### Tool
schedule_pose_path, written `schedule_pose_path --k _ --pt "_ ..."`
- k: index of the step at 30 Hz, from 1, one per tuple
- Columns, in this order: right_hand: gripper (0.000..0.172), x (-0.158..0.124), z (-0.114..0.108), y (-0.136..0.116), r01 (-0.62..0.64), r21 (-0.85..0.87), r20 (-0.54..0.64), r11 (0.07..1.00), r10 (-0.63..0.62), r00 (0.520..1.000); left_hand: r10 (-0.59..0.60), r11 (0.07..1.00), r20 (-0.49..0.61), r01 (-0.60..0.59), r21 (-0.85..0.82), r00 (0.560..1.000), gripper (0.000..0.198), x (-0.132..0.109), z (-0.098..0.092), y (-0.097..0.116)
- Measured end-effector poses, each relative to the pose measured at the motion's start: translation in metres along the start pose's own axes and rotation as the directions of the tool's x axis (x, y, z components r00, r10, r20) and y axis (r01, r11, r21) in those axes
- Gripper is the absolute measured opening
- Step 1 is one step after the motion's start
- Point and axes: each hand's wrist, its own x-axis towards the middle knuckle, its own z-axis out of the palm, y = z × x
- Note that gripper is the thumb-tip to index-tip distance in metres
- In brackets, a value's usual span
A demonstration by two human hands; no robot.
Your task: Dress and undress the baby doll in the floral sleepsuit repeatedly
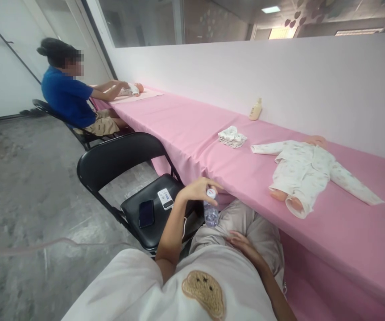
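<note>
My left hand (pixel 199 189) is closed over the white cap of a small clear water bottle (pixel 211 213), which hangs upright beside my thigh over the edge of a black chair. My right hand (pixel 241 241) lies on my lap with its fingers stretched flat and nothing in it. A baby doll (pixel 308 171) in a white sleepsuit lies on its back on the pink table (pixel 192 129), to the right of my hands and out of their touch.
The black folding chair (pixel 125 165) to my left carries a dark phone (pixel 146 213) and a small white device (pixel 165 198). A folded white cloth (pixel 232 136) and a cream bottle (pixel 255 109) sit on the table. A person in a blue shirt (pixel 67 96) handles another doll farther along.
</note>
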Motion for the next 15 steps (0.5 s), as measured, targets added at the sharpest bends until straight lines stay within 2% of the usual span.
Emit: schedule_pose_path --k 3,5,6,7,8,11,15 --pt "0.020 0.005 -0.028 0.006 -0.069 0.116 0.008 0.991 0.069 0.998 -0.132 0.984 -0.101 0.142 0.103 0.986 0.068 -0.006 -0.025 -0.040" --pt "0.021 0.009 -0.037 0.012 -0.040 0.172 -0.008 0.984 0.042 0.999 -0.270 0.935 -0.181 0.302 0.185 0.946 0.065 -0.007 -0.044 -0.070" --pt "0.021 0.011 -0.038 0.015 -0.034 0.182 -0.002 0.983 0.035 0.999 -0.355 0.874 -0.261 0.418 0.247 0.898 0.060 -0.006 -0.053 -0.086" --pt "0.020 0.013 -0.039 0.017 -0.029 0.188 0.009 0.982 0.028 1.000 -0.429 0.789 -0.367 0.541 0.292 0.825 0.055 -0.005 -0.062 -0.101" --pt "0.020 0.014 -0.039 0.018 -0.029 0.191 0.016 0.981 0.027 1.000 -0.456 0.741 -0.432 0.601 0.300 0.778 0.051 -0.004 -0.069 -0.115" --pt "0.021 0.014 -0.039 0.017 -0.039 0.188 -0.004 0.981 0.041 0.999 -0.481 0.655 -0.561 0.702 0.280 0.674 0.042 -0.002 -0.082 -0.152" --pt "0.024 0.009 -0.037 0.012 -0.031 0.195 -0.015 0.980 0.035 0.999 -0.514 0.576 -0.681 0.798 0.178 0.523 0.040 -0.011 -0.085 -0.188"
